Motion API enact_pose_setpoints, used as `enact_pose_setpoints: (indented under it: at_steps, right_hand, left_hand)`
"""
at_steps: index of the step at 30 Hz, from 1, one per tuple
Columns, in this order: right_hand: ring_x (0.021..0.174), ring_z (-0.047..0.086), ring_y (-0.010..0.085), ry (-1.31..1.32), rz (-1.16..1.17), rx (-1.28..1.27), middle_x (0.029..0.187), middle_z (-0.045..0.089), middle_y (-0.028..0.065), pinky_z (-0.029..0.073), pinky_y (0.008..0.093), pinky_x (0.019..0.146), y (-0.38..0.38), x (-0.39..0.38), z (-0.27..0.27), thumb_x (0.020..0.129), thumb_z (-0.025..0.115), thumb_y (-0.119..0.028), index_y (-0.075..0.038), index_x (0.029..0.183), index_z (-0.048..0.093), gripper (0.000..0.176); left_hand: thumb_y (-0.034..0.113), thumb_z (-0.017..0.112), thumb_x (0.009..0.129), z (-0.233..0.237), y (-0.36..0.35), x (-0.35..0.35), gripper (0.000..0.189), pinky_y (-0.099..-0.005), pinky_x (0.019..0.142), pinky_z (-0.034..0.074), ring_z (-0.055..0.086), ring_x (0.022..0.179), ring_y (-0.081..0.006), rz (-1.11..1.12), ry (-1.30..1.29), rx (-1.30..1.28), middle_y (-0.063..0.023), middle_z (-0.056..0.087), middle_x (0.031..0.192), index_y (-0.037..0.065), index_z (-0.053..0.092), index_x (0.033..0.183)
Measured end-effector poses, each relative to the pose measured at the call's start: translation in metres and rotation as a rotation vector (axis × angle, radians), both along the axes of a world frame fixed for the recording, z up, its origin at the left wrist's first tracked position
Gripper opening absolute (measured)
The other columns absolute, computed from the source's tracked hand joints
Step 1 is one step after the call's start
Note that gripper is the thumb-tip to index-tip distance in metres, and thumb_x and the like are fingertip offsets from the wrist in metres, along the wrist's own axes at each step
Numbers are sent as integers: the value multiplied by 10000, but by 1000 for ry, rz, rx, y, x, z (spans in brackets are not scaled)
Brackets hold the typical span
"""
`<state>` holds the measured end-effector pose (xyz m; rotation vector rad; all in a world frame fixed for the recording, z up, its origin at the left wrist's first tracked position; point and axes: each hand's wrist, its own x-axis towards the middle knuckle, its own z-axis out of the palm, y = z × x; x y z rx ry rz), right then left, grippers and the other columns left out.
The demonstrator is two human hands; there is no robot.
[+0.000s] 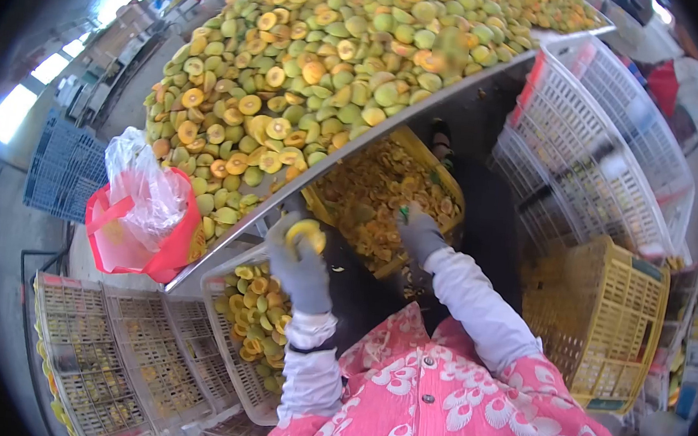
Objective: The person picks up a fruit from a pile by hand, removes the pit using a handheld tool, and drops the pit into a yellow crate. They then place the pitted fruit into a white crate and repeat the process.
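My left hand, in a grey glove, is closed on a yellow peach half whose cut side shows a hollow. It is above a crate of similar halves. My right hand, gloved too, is closed around a small green thing; its full shape is hidden. Below that hand, a yellow crate between my legs holds orange-brown scraps. In front of me a metal-edged table bears a big heap of halved peaches, green-skinned with orange flesh.
A red bag with clear plastic hangs near the table's left corner. Grey crates stand at lower left, a blue crate beyond. To the right are white crates and a yellow crate.
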<state>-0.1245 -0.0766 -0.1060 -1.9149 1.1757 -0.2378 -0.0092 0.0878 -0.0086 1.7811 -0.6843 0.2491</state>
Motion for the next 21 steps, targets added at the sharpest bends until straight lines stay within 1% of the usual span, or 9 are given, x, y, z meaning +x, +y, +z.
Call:
enact_pose_setpoints:
  at_steps: [3, 5, 6, 10, 12, 13, 16, 18, 21]
  right_hand:
    - [910, 639, 441, -24, -42, 85, 962, 661, 261, 490, 480, 772, 3, -10, 13, 946, 568, -354, -38, 1115, 534, 360]
    - [913, 644, 433, -71, -32, 264, 955, 665, 251, 488, 477, 781, 1, -10, 15, 947, 555, -384, -29, 1112, 552, 392]
    - [880, 652, 410, -81, 17, 236, 935, 669, 232, 493, 456, 766, 0, -8, -8, 953, 543, -408, -19, 1090, 563, 413]
    - [856, 654, 391, -135, 55, 4, 915, 667, 220, 491, 444, 759, 12, -13, -24, 953, 546, -400, -12, 1087, 556, 410]
    - [847, 653, 379, -129, 78, 307, 913, 667, 219, 492, 424, 756, 10, -23, 7, 953, 541, -408, -12, 1085, 549, 417]
    - [847, 653, 379, -128, 59, 313, 913, 667, 219, 492, 424, 756, 9, -26, 8, 953, 541, -408, -12, 1085, 549, 417]
    - [842, 653, 378, -170, -81, 417, 895, 663, 213, 489, 422, 737, 8, -36, -8, 949, 553, -391, -15, 1064, 546, 393]
    - [563, 502, 138, -217, -98, 259, 710, 555, 64, 443, 342, 542, 11, -34, -44, 966, 590, -306, -39, 980, 541, 272]
    - [588, 601, 315, -250, 68, -64, 782, 624, 148, 485, 397, 547, 24, -25, -11, 952, 606, -316, -38, 983, 559, 284]
  left_hand:
    - [41, 628, 840, -17, 91, 60, 180, -340, 853, 480, 612, 909, -245, 211, -94, 495, -119, 650, 899, 12, 689, 1007]
    - [60, 641, 847, 10, 85, 66, 155, -346, 839, 482, 613, 899, -250, 298, -71, 446, -120, 658, 881, 23, 705, 984]
    - [79, 655, 855, 19, 75, 72, 132, -352, 824, 484, 615, 888, -254, 376, -48, 372, -122, 666, 864, 35, 720, 960]
    - [227, 672, 872, -1, -1, 147, 328, -427, 860, 501, 635, 968, -284, 79, -142, 492, -170, 652, 1090, 56, 667, 1153]
    - [252, 691, 843, -30, -47, 198, 435, -460, 880, 507, 634, 1030, -331, 144, -405, 664, -198, 610, 1179, 60, 609, 1225]
    - [252, 691, 843, -27, -66, 207, 435, -460, 880, 507, 634, 1030, -331, 124, -408, 667, -198, 610, 1179, 60, 609, 1225]
    - [218, 676, 817, -27, -108, 215, 441, -482, 891, 500, 614, 1074, -384, 90, -192, 1197, -231, 577, 1236, 60, 587, 1219]
    - [220, 636, 814, -44, -113, 223, 377, -495, 883, 499, 617, 1053, -410, 21, -113, 1197, -242, 617, 1172, 84, 605, 1164]
    - [231, 581, 839, -99, -78, 261, 331, -483, 842, 516, 638, 954, -439, 36, -349, 1198, -239, 681, 934, 90, 619, 1137]
